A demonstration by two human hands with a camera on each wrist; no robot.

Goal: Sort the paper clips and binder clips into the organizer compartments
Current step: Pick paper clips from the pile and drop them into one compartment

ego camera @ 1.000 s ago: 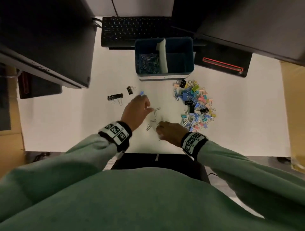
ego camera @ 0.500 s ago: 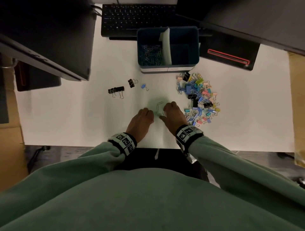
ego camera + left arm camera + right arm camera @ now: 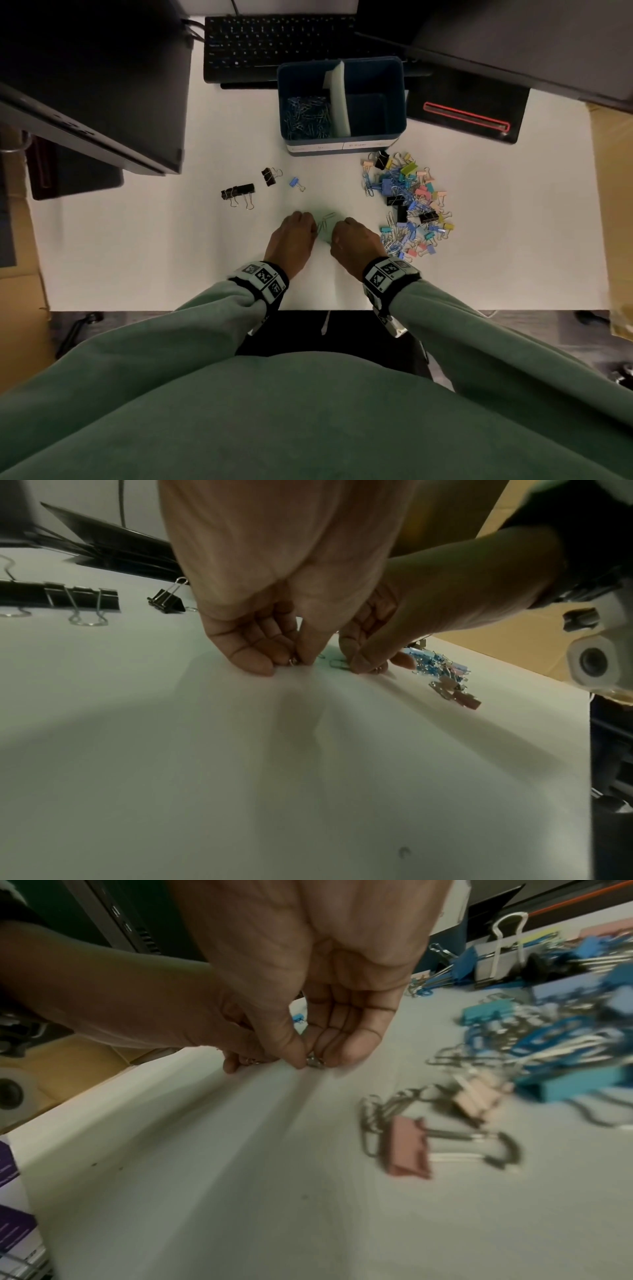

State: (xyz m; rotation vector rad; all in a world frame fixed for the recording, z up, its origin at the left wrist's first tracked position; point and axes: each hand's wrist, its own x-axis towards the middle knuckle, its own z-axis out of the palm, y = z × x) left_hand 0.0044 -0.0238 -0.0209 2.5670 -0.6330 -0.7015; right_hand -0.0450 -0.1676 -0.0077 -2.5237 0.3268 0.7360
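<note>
The blue organizer [image 3: 397, 102] stands at the back of the white table, with paper clips [image 3: 308, 116] in its left compartment; its right compartment looks dark and bare. A mixed pile of coloured binder clips and paper clips [image 3: 409, 205] lies right of my hands. My left hand [image 3: 308, 228] and right hand [image 3: 337, 233] are fingertip-down side by side on the table, with a few loose paper clips [image 3: 325, 222] between them. In the left wrist view my left hand [image 3: 294, 662] pinches a silver paper clip [image 3: 294, 661]. My right hand [image 3: 311, 1061] pinches another paper clip [image 3: 314, 1062].
Black binder clips [image 3: 238, 193] [image 3: 269, 176] and a small blue one [image 3: 294, 181] lie apart at the left. A keyboard [image 3: 274, 41] sits behind the organizer, with dark monitors overhanging both sides. The table's front edge [image 3: 205, 308] runs just behind my wrists.
My left hand let go of the small blue binder clip by the black ones and drew back. Both hands then closed in on the loose paper clips and now pinch at them.
</note>
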